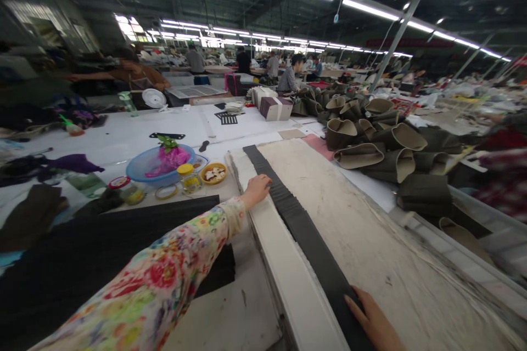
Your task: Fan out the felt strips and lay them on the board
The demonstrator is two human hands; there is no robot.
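A long dark strip of material (302,222) runs lengthwise over a pale padded board (349,230), beside a white band (288,263). My left hand (256,191), in a floral sleeve, is at the strip's left edge toward its far end. Its fingers are bent and closed on that edge; the fingertips are partly hidden. Near the close end, my right hand (373,321) rests on the strip's right edge. The thumb and fingers there are apart, lying on the surface, and the lower frame edge cuts off the wrist.
Left of the board lie black sheets (123,241), a blue basin (138,167) with a pink bag, a yellow-lidded jar (189,178) and a yellow bowl (214,173). Rolled dark pieces (358,154) are heaped at right. Several people work farther back.
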